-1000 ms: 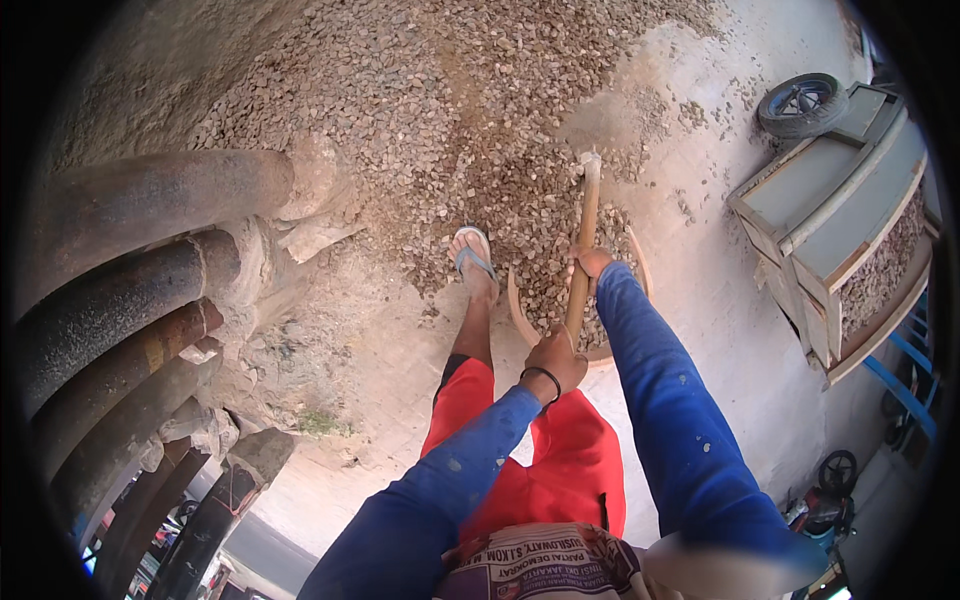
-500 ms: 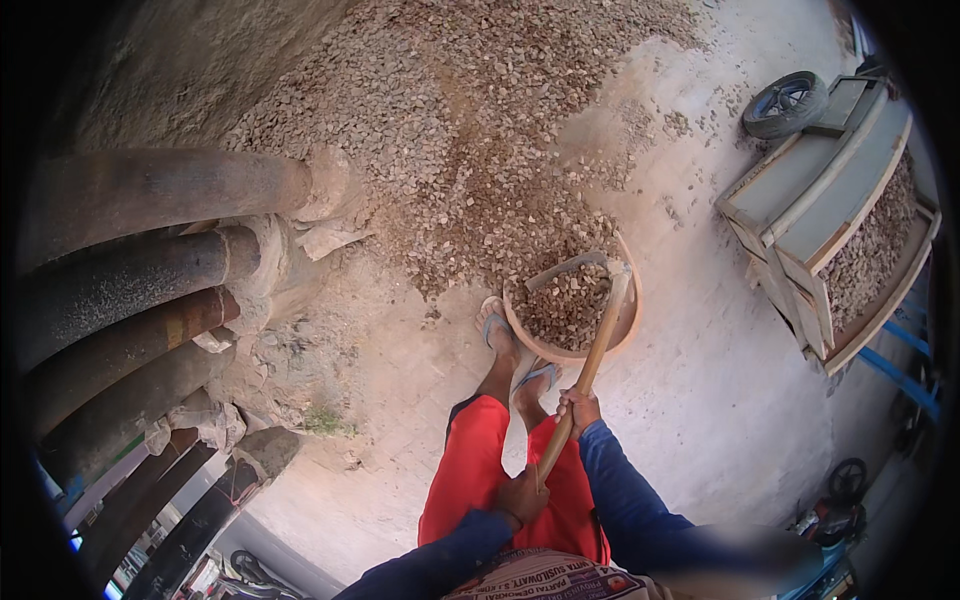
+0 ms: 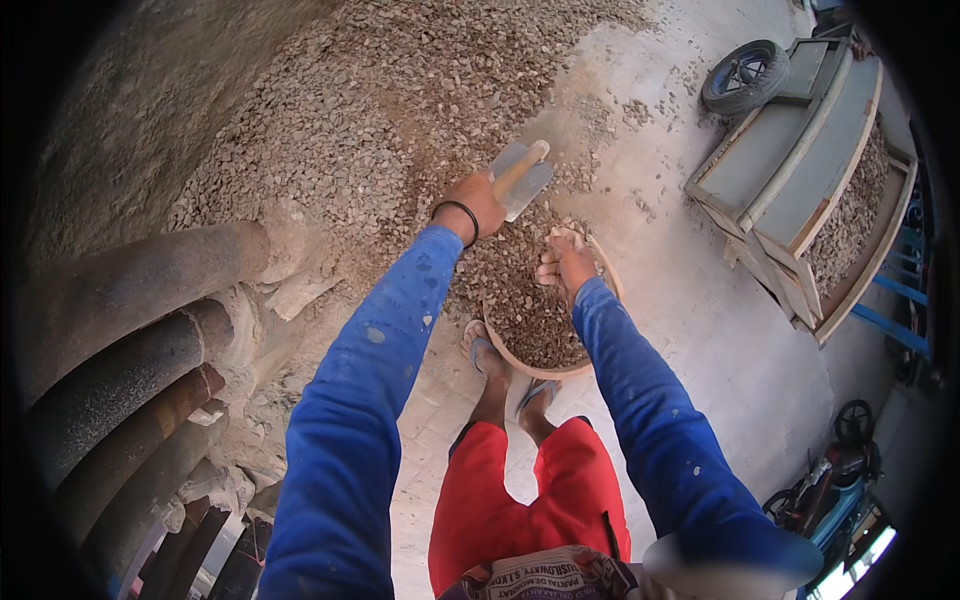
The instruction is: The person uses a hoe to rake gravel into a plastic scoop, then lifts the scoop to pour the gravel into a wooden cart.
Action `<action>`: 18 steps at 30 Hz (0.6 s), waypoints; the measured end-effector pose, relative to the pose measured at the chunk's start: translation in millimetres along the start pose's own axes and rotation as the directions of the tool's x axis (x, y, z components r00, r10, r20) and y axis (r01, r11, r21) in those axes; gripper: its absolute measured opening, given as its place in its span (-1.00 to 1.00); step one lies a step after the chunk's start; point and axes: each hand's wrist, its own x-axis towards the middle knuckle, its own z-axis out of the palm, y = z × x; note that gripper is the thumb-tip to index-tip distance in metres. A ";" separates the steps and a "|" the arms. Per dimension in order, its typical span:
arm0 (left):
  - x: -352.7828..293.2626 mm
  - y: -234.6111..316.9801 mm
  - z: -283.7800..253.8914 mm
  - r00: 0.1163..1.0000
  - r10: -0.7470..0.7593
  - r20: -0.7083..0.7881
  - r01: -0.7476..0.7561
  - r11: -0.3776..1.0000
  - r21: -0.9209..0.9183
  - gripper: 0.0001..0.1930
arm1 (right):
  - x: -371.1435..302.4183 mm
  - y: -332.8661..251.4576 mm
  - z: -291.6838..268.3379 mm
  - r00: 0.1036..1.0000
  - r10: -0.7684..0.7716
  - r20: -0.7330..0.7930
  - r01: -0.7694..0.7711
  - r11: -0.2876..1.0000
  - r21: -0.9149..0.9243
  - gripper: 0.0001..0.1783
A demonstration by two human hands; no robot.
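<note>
A hoe with a wooden handle and flat grey blade (image 3: 520,178) hangs tilted over the gravel heap (image 3: 470,70). My left hand (image 3: 476,206) is wrapped round its handle close to the blade; most of the handle is hidden. My right hand (image 3: 567,265) is over the far right part of a round clay-coloured basin (image 3: 545,370), its fingers curled. Whether they hold anything is hidden. Dark gravel (image 3: 535,320) fills much of the basin, which stands on the ground just beyond my sandalled feet (image 3: 482,350).
Several thick dark pipes (image 3: 150,300) stick in from the left. At the right stands a wooden cart (image 3: 780,200) partly loaded with gravel, its wheel (image 3: 745,78) at the far end. A motorcycle (image 3: 825,480) is at the lower right.
The hoe has left the basin and moved up and left. My left hand has reached forward to near its blade; my right hand has left the handle and moved to the basin.
</note>
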 end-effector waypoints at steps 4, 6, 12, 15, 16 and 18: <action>38.1 5.7 -45.7 0.995 -0.092 0.047 0.104 0.880 -0.463 -0.55 | 11.2 77.3 -118.1 0.962 0.144 -0.230 -0.210 0.932 -0.295 -0.66; 36.5 13.7 -24.6 0.992 -0.108 -0.072 0.025 0.703 -0.711 -0.36 | 19.3 139.3 -233.6 0.930 0.064 -0.361 -0.244 0.843 -0.479 -0.67; 6.4 -161.4 146.4 0.804 -0.594 -0.018 0.168 0.255 -0.952 -0.17 | 31.9 193.0 -344.5 0.830 -0.019 -0.558 -0.485 0.468 -0.739 -0.43; -12.7 -225.3 296.9 0.652 -0.710 0.266 0.599 0.267 -0.755 -0.25 | 85.1 183.7 -363.1 0.844 0.053 -0.534 -0.506 0.409 -0.759 -0.30; -12.3 -240.8 335.0 0.629 -0.728 0.274 0.624 0.261 -0.737 -0.25 | 109.1 183.6 -361.5 0.869 0.022 -0.494 -0.450 0.448 -0.772 -0.30; -12.9 -263.1 407.7 0.497 -0.816 0.296 0.741 0.222 -0.634 -0.23 | 163.5 190.1 -369.4 0.891 -0.011 -0.453 -0.380 0.526 -0.760 -0.27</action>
